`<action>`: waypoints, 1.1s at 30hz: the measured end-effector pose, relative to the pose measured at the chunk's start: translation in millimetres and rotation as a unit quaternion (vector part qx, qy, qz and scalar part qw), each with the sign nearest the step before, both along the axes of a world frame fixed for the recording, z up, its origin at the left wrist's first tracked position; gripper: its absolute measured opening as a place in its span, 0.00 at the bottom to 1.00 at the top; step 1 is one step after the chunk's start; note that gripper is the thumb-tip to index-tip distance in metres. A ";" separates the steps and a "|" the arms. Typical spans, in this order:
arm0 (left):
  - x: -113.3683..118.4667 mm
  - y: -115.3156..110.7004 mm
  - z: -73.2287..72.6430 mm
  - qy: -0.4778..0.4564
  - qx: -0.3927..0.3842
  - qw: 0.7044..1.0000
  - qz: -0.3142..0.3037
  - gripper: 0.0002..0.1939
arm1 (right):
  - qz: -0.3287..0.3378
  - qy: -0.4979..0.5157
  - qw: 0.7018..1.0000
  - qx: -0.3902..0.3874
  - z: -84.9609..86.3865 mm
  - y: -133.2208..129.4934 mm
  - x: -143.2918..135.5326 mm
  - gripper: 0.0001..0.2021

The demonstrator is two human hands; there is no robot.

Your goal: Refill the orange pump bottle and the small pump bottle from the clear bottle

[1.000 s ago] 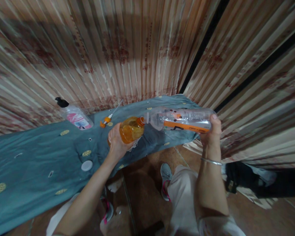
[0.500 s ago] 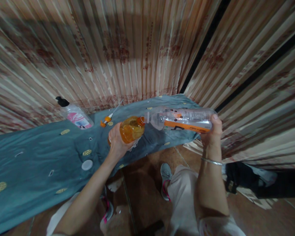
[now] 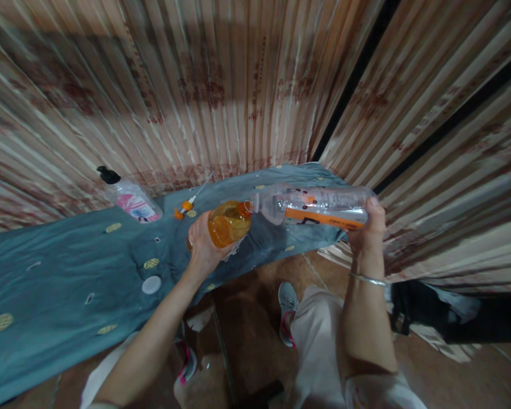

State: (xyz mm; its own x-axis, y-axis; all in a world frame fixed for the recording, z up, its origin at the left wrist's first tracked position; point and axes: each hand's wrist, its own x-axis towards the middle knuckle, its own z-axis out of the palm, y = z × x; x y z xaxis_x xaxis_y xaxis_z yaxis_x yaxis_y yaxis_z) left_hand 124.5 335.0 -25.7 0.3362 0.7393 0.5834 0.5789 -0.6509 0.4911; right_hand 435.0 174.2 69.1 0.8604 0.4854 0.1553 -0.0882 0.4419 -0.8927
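Observation:
My left hand (image 3: 206, 244) is wrapped round an amber bottle (image 3: 230, 222) with an orange neck. In my right hand (image 3: 368, 224) is a clear plastic bottle (image 3: 319, 207) with an orange label band, lying nearly sideways and gripped near its base. The two bottle mouths meet, or almost do; I cannot tell if they touch. Whether liquid flows between them cannot be seen. Behind the amber bottle lies an orange pump head (image 3: 184, 209) with a thin clear tube. A round white cap (image 3: 151, 284) rests left of my left forearm.
A clear pump bottle (image 3: 136, 203) with a pink label and black top is at the back left on the teal patterned cloth (image 3: 68, 278). Pleated curtains (image 3: 221, 85) hang behind and to the right. Brown tiles (image 3: 247, 318) and my shoe (image 3: 287, 301) show below.
Almost nothing differs. Both hands keep their grips, and the bottles stay mouth to mouth in nearly the same place.

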 end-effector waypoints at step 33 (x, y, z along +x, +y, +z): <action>0.2 -0.1 0.5 -0.006 -0.009 1.000 0.007 0.49 | 0.004 -0.003 1.000 0.006 -1.7 1.1 1.8 0.21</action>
